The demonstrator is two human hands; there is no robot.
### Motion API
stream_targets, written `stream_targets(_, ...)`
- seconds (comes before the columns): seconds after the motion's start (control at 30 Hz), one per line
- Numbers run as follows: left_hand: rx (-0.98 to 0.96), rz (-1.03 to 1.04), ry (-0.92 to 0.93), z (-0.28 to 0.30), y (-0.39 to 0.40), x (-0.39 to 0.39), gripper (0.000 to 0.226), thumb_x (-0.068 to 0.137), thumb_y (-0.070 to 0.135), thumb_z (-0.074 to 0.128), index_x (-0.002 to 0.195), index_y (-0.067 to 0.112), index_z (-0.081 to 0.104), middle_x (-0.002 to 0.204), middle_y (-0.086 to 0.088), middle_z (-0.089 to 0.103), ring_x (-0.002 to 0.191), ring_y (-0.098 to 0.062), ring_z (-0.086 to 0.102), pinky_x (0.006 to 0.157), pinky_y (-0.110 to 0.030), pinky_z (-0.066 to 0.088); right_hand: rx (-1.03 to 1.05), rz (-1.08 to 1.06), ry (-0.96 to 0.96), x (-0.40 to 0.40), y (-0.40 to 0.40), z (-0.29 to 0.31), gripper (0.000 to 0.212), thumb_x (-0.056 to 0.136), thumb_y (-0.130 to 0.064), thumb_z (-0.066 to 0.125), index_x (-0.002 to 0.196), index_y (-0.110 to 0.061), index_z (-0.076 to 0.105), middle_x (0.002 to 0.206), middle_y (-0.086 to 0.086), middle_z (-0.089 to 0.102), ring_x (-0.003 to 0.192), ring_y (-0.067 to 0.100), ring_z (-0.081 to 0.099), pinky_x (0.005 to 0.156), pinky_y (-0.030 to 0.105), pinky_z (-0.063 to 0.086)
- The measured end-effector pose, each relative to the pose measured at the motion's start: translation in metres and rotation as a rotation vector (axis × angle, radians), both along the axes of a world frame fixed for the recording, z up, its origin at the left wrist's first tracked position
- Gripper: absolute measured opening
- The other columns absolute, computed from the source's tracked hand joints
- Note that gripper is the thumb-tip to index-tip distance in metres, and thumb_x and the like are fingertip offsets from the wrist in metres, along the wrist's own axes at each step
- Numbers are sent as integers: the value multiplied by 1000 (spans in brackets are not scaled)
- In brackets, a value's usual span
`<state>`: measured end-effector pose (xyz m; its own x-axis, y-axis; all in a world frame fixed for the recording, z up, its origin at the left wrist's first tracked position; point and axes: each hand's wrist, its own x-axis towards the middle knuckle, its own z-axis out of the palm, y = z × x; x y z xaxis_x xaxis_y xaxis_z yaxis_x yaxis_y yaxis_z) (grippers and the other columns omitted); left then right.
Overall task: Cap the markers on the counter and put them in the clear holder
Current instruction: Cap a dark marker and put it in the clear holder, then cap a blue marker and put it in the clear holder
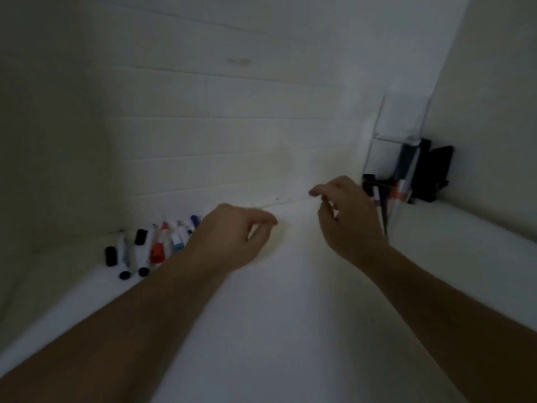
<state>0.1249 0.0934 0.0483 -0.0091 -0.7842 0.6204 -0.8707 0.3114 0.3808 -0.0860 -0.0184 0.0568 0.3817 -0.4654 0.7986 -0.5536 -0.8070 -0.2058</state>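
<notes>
Several white markers (158,242) lie side by side on the white counter (290,315) at the left, with black, red and blue ends; a loose black cap (110,256) lies at their left. My left hand (232,237) hovers just right of the markers, fingers loosely curled, holding nothing. A clear holder (398,146) stands at the right against the wall, with several markers (399,190) inside it. My right hand (348,216) is right beside the holder, fingers relaxed and empty, partly covering its lower left side.
A white tiled wall (232,141) runs behind the counter and meets a side wall at the left. A black object (436,173) sits behind the holder in the right corner. The frame is dim and slightly blurred.
</notes>
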Motion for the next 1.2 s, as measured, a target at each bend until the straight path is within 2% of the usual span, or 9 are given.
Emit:
stream_targets(0.1,-70,204,203,18,6,32,29,93,37,50,100,27,76,63,8,66,50,2,56,59,-14,49,158,152,145,49,13,-22,31,85,-7,59,113,-13,70,98,3,63,78,5,48,77,29,50)
stream_targets(0.27,-88,494,280,19,12,84,30,93,26,50,113,32,71,89,3,71,77,-16,67,82,-37,59,453,298,403,110,40,-38,38,100,-37,55,137,-29,59,114,3,53,97,16,54,90,27,45)
stream_targets(0.37,62,558,167,10,3,99,33,90,23,50,114,36,69,108,0,64,93,-20,62,85,-36,54,332,242,530,123,40,-39,31,103,-38,47,110,-21,71,98,9,58,95,25,53,89,40,48)
stream_targets(0.43,155,563,93,3,-3,100,32,91,22,51,113,38,70,106,1,59,94,-22,59,80,-33,48,308,161,532,120,33,-37,40,103,-44,44,89,-16,69,86,8,54,85,25,54,82,37,49)
stream_targets(0.53,267,593,109,-2,-8,98,33,89,22,53,109,40,71,110,5,63,88,-20,64,79,-32,55,291,22,553,105,15,-39,30,102,-33,45,100,-14,68,96,11,58,88,28,59,76,30,42)
stream_targets(0.67,348,555,79,-10,-13,96,45,77,19,53,107,46,70,112,8,69,94,-18,65,83,-37,59,377,44,376,69,-3,-54,14,97,-18,58,104,-20,71,97,6,62,89,25,60,77,24,36)
stream_targets(0.8,389,508,-187,-15,-19,91,49,82,12,58,119,42,68,126,1,58,116,-28,43,100,-41,42,415,141,141,59,2,-60,21,92,-5,62,96,-24,70,91,-5,58,78,13,52,73,22,38)
stream_targets(1.0,503,514,-311,-11,-18,81,43,87,19,53,118,46,66,135,8,47,123,-26,31,102,-42,26,459,193,89,59,1,-60,27,92,-3,59,93,-28,69,94,-4,56,77,13,53,76,31,47)
stream_targets(1.2,506,491,-350,-12,-17,90,27,94,26,55,102,49,67,129,19,50,120,-22,31,96,-40,25,490,214,42,58,-1,-59,28,93,-4,58,92,-30,69,94,-6,56,74,7,52,75,30,46)
